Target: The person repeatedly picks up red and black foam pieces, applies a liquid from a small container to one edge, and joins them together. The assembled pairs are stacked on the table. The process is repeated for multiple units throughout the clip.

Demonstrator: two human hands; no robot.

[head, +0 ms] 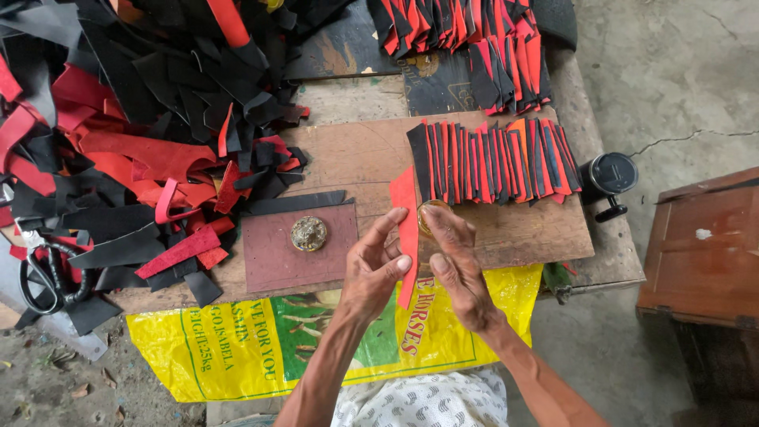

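Carefully now: left hand [371,265] and right hand [457,269] both pinch the red strip [408,237]; it seems best kept taut and flat

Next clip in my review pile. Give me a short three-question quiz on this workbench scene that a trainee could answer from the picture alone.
1. True or false: both hands touch the same red strip.
2. Which thing lies at the far left edge of the bench, beside the scrap heap? A) a hammer B) black-handled scissors C) a brush
3. Fill in: the small round metal piece sits on a dark red ____.

Key
1. True: the left hand and right hand both pinch it, above the yellow sack.
2. B.
3. Square patch, lying flat on the wooden board, left of the row of cut red and black pieces.
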